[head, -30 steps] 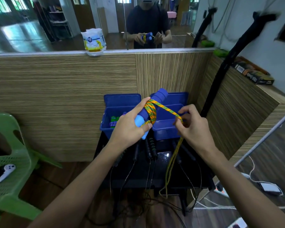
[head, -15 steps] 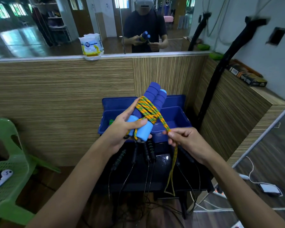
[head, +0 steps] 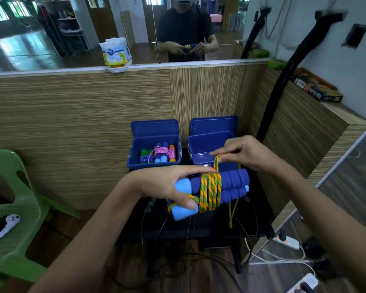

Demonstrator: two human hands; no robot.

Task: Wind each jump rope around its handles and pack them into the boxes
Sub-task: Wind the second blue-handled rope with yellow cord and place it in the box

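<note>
Head view: left hand (head: 165, 185) grips the blue handles (head: 216, 187); right hand (head: 247, 153) pinches the orange-green rope (head: 210, 190) above them, before the right box (head: 209, 142).

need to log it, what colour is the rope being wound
Orange-yellow with green flecks: the rope, head view.

I've swung the blue handles (head: 218, 188) from upright to lying sideways in my left hand (head: 167, 185), and my right hand (head: 244, 153) has lifted the rope (head: 210, 190) above them, past the wraps.
</note>
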